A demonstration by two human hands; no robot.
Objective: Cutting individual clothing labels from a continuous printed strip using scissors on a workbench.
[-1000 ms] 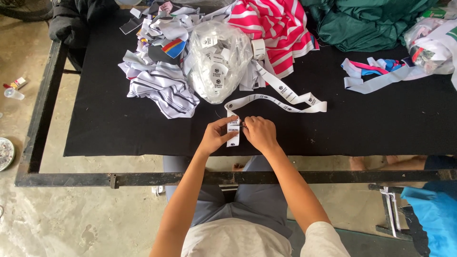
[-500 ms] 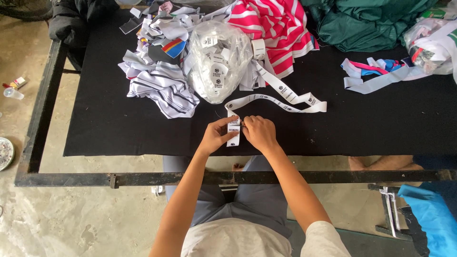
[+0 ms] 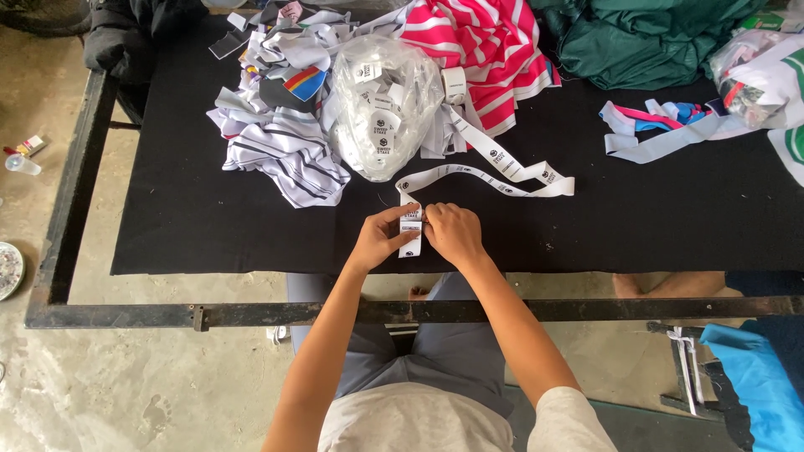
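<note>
Near the front edge of the black-covered desk [image 3: 209, 243], the white label strip [image 3: 412, 228] sits pinched between the left hand [image 3: 383, 237] and right hand [image 3: 452, 233], both clamped on it exactly as a second ago, so the work is unchanged. Just behind, a clear plastic bag [image 3: 383, 105] holds many loose white labels.

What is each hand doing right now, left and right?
Left hand: closed, pinching the white label strip from its left side.
Right hand: closed on the same strip from the right; what its fingertips do cannot be told.
</note>
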